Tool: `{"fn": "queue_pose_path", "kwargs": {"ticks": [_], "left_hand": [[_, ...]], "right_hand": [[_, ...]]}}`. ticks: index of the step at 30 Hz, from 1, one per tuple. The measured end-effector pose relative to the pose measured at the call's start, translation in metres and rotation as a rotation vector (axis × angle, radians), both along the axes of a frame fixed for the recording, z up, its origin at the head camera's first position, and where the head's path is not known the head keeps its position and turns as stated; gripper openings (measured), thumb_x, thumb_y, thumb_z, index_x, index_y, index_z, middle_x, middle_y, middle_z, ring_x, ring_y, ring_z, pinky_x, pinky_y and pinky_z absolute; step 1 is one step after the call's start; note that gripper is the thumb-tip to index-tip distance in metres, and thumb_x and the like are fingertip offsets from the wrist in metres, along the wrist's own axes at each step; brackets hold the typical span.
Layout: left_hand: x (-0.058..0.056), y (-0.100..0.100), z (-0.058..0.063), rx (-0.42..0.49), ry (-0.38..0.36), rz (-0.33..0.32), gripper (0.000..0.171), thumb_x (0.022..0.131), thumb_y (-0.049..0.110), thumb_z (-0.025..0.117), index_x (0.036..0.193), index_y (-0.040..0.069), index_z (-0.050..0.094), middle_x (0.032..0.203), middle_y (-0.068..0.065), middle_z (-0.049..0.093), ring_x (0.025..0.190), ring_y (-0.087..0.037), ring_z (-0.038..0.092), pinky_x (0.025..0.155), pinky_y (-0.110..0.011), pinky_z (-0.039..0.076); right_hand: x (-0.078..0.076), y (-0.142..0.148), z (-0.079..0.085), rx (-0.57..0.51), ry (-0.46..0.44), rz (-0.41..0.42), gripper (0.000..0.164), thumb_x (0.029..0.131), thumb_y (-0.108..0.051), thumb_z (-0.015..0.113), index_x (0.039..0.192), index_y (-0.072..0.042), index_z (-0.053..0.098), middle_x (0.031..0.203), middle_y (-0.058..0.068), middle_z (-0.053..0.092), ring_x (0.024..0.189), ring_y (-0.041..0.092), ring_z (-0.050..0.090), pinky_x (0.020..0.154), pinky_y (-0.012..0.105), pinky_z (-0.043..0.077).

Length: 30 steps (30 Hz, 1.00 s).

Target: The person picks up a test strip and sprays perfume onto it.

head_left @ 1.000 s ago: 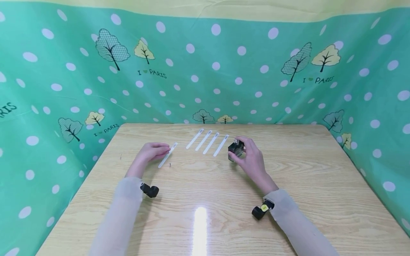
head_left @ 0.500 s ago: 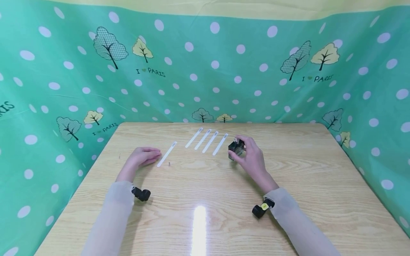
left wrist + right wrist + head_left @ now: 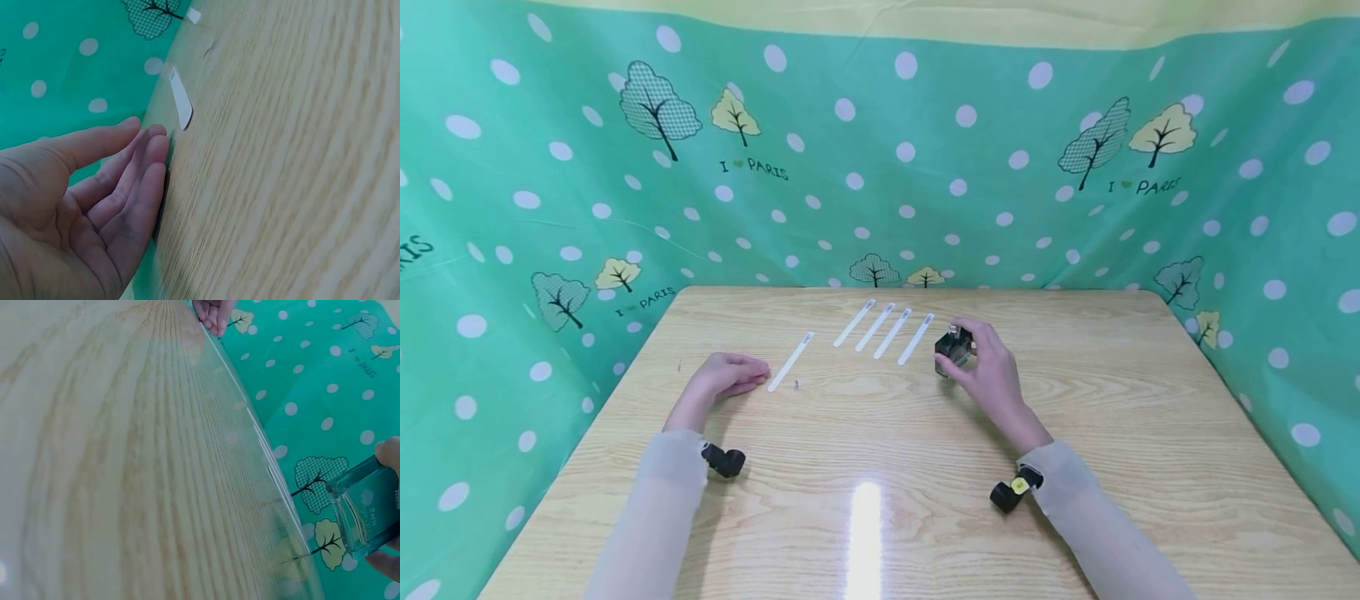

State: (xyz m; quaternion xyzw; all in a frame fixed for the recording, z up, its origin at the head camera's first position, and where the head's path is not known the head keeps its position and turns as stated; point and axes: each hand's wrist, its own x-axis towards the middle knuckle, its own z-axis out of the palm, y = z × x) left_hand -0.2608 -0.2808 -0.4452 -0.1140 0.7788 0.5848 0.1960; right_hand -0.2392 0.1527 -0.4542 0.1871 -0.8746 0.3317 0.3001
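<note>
A glass perfume bottle (image 3: 952, 345) with a dark tint and a silvery top is gripped between the thumb and fingers of my right hand (image 3: 996, 379). It is held up at the far right of the strips; the right wrist view shows lettering on its glass (image 3: 369, 509). My left hand (image 3: 722, 381) rests low at the table, fingers loosely extended with nothing in them. Just right of its fingertips lies a single white paper strip (image 3: 791, 362). Further right, several more white paper strips (image 3: 891, 333) lie slanted side by side, each with a dark print at its far end.
A wood-grain table (image 3: 925, 450) spreads under both arms, with a bright light reflection near its front. Beside the lone strip is a tiny dark mark (image 3: 797, 384). Green dotted cloth (image 3: 925, 167) hangs along the back and sides.
My left hand has let go of the lone paper strip and drawn back to the left, leaving it on the table. The right hand and the perfume bottle have stayed put.
</note>
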Motion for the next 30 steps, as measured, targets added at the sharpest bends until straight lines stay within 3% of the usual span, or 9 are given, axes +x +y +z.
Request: {"fn": "queue_pose_path", "kwargs": {"ticks": [5,12,17,24,30], "left_hand": [[0.002,0.001,0.002,-0.104,0.018,-0.025,0.04,0.096,0.012,0.066,0.127,-0.011,0.059,0.088,0.005,0.075,0.079,-0.001,0.069,0.08,-0.018,0.061],[0.003,0.009,0.003,-0.364,0.064,-0.087,0.032,0.088,0.022,0.077,0.11,-0.001,0.073,0.105,-0.009,0.075,0.08,-0.005,0.068,0.078,-0.021,0.061],[0.003,0.013,0.005,-0.501,0.091,-0.128,0.028,0.083,0.028,0.081,0.099,0.005,0.077,0.091,-0.002,0.076,0.081,-0.009,0.065,0.073,-0.02,0.055],[0.005,0.02,0.009,-0.586,0.107,-0.168,0.026,0.08,0.028,0.083,0.093,0.007,0.076,0.09,-0.002,0.072,0.086,-0.017,0.06,0.072,-0.024,0.047],[0.007,0.022,0.008,-0.607,0.132,-0.173,0.028,0.08,0.024,0.082,0.097,0.004,0.073,0.105,-0.012,0.07,0.096,-0.024,0.06,0.087,-0.039,0.051]], "right_hand": [[0.0,-0.001,0.0,-0.003,0.015,0.004,0.062,0.081,-0.025,0.084,0.133,-0.012,0.053,0.12,0.013,0.063,0.095,0.03,0.068,0.073,0.038,0.065],[0.001,-0.001,0.001,-0.012,0.018,0.006,0.062,0.08,-0.024,0.084,0.133,-0.012,0.053,0.121,0.013,0.063,0.095,0.031,0.068,0.073,0.04,0.065],[0.001,0.0,0.0,-0.016,0.008,0.006,0.061,0.081,-0.025,0.084,0.133,-0.012,0.054,0.122,0.013,0.063,0.097,0.032,0.068,0.073,0.04,0.065],[0.0,-0.001,-0.001,-0.019,0.016,0.011,0.061,0.081,-0.025,0.084,0.133,-0.011,0.054,0.122,0.013,0.063,0.099,0.031,0.067,0.073,0.039,0.065],[0.001,-0.001,-0.002,-0.014,0.007,0.01,0.06,0.082,-0.025,0.083,0.133,-0.012,0.053,0.122,0.012,0.062,0.1,0.031,0.067,0.074,0.04,0.065]]}}
